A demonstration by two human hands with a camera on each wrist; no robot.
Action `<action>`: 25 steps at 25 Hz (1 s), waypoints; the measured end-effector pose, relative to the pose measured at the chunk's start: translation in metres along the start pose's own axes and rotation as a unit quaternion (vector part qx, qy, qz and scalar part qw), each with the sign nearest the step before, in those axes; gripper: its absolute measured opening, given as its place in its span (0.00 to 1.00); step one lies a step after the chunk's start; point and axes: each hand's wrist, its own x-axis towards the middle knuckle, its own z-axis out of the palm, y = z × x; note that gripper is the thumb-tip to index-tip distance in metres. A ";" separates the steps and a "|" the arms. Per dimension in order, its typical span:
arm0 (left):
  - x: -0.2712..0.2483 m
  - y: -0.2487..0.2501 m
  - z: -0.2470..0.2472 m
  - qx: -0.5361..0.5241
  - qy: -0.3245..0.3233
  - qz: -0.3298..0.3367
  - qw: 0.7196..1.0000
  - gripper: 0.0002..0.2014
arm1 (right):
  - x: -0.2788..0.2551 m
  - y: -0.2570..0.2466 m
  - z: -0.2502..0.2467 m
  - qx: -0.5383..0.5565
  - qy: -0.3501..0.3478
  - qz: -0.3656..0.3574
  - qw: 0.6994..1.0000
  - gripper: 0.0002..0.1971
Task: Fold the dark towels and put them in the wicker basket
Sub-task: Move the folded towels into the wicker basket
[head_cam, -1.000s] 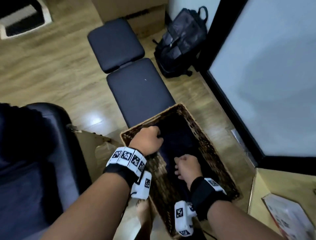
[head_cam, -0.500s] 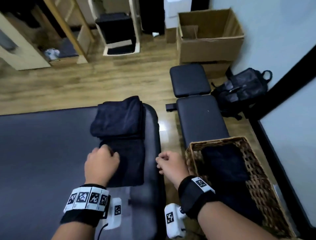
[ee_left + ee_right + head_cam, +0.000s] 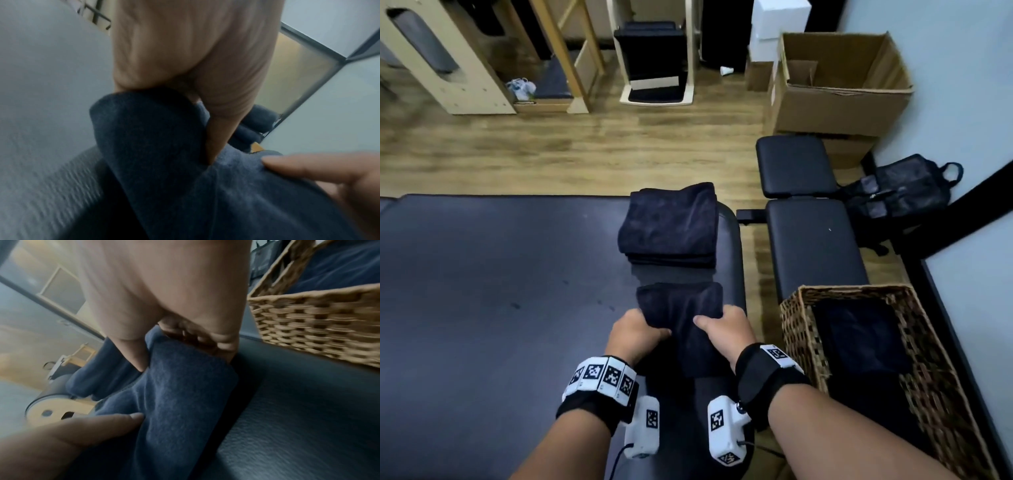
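While both hands clutch it, the dark towel [image 3: 681, 318] lies on the padded worktop [image 3: 500, 291] near its right end. The left hand [image 3: 635, 334] has its grip curled round the towel's left edge, the right hand [image 3: 726, 329] round the right edge, thumbs on top. Just beyond sits a stack of folded towels [image 3: 671, 226]. Right of the worktop, the wicker basket [image 3: 796, 329] holds 1 dark towel in the basket [image 3: 859, 339].
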 end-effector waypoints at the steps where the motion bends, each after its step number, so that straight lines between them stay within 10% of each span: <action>1: -0.003 0.003 0.005 -0.012 -0.012 0.009 1.000 0.20 | -0.003 0.006 -0.004 0.021 0.003 0.003 1.000 0.18; 10: -0.034 0.130 0.126 0.049 -0.196 0.170 0.965 0.15 | -0.037 0.120 -0.140 0.207 0.155 0.141 0.956 0.05; 16: -0.072 0.217 0.290 0.264 -0.294 0.286 0.873 0.21 | -0.065 0.209 -0.229 0.270 0.299 0.257 0.878 0.16; 25: -0.085 0.214 0.389 0.501 -0.240 0.378 0.741 0.05 | -0.065 0.256 -0.282 0.148 0.199 0.339 0.908 0.14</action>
